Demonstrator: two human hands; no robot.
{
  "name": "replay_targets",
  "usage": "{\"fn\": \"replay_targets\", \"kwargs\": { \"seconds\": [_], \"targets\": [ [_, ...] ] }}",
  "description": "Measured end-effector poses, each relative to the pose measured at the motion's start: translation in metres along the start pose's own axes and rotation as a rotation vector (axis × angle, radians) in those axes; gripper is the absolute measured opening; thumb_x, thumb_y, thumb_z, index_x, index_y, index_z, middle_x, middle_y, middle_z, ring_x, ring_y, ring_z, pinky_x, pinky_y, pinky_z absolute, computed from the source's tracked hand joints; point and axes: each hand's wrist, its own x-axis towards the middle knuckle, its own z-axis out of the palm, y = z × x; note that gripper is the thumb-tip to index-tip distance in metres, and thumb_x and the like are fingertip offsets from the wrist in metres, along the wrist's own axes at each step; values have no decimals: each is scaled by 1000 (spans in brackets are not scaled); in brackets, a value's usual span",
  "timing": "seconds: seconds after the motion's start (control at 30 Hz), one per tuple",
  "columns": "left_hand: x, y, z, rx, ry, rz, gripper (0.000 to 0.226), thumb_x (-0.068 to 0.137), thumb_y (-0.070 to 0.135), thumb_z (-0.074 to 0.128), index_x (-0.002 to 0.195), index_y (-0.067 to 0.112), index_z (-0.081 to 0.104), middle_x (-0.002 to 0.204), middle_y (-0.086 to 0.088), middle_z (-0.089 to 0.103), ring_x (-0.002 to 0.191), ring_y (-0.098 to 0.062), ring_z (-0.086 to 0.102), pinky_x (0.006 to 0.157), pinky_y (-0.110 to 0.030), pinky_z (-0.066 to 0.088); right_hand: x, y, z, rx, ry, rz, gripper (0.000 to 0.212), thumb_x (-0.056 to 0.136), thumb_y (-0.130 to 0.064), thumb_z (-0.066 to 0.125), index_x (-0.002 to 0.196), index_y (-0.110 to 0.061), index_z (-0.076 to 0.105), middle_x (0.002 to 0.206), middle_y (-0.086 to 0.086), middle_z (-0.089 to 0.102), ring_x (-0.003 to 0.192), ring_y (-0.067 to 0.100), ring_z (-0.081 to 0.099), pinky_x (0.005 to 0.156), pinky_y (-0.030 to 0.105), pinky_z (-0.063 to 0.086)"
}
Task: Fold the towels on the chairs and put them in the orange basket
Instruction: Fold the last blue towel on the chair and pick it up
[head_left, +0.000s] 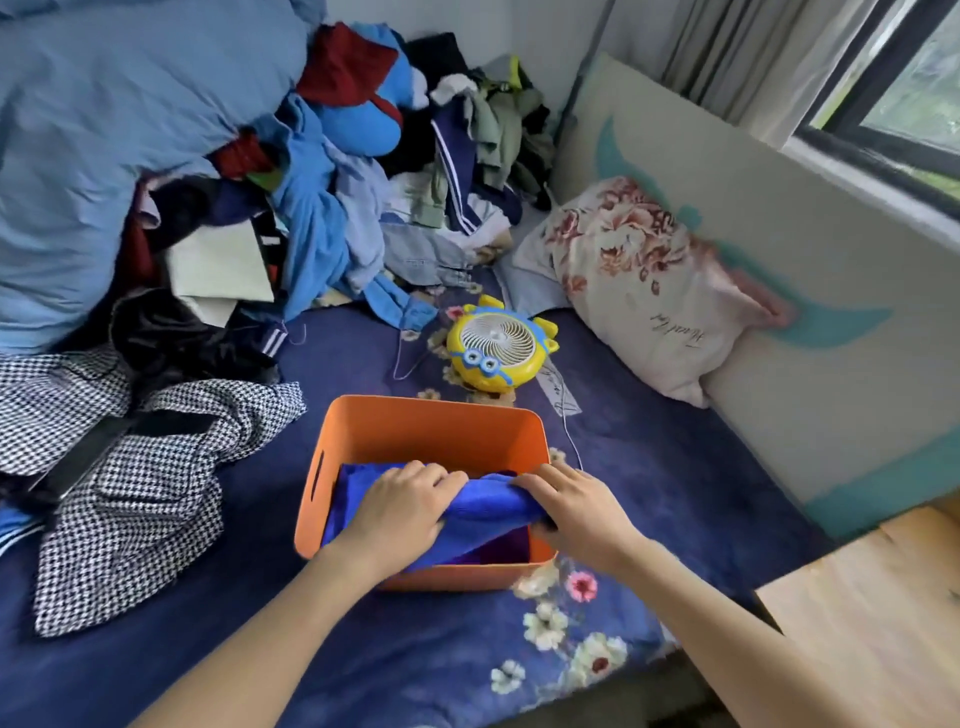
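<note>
Blue towel (483, 501): bunched in a thick roll across the inside of the orange basket, raised above the basket's floor, held at both ends.
Left hand (405, 512): lies over the towel's left end, fingers curled down over the cloth; the grip holds the towel.
Right hand (571, 506): on the towel's right end by the basket's right wall, fingers curled round the fold; this grip also holds the towel.
Purple towel (501, 548): lies flat in the bottom of the basket, under the blue towel, showing near the front wall.
More blue cloth (348, 499): sits low on the basket's left side; whether it is the same towel or another cannot be told.
Orange basket (436, 426): rectangular, with a slot handle in its left wall, standing upright on the bed.
Bed (649, 467): covered in dark blue with a flower print along the near edge.
Yellow fan (496, 345): small, cartoon-faced, lying just behind the basket, with a white cable (569, 436) running past the basket's right corner.
Floral pillow (639, 291): leans against the pale panel (779, 260) on the right.
Houndstooth garment (130, 493): spread on the bed left of the basket.
Clothes pile (332, 208): heaped at the back, beside a blue duvet (104, 130).
Window (893, 93): top right, with a curtain (727, 52) beside it.
</note>
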Motion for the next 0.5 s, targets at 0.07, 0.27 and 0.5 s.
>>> {"fn": "replay_targets", "kwargs": {
  "seconds": [0.07,0.27,0.5],
  "targets": [
    [27,-22,11,6,-47,-10,46,45,17,54,91,24,49,65,8,62,54,-15,61,42,-23,50,22,22,15,-6,-28,3,59,44,-26,69,101,-23,51,73,-7,63,65,16,62,49,17,45],
    [94,-65,50,-124,-298,-162,44,75,6,48,117,16,57,106,-3,62,98,-27,59,79,-35,50,66,74,63,15,-217,125,48,42,-27,72,89,-23,67,68,-9,61,60,13,62,41,16,42],
    [144,-88,120,-230,-409,-284,51,82,7,50,131,19,45,124,-3,53,112,-26,49,89,-35,41,91,127,114,-3,-389,142,47,37,-24,81,82,-21,66,71,-6,65,60,17,63,42,19,44]
  ]
}}
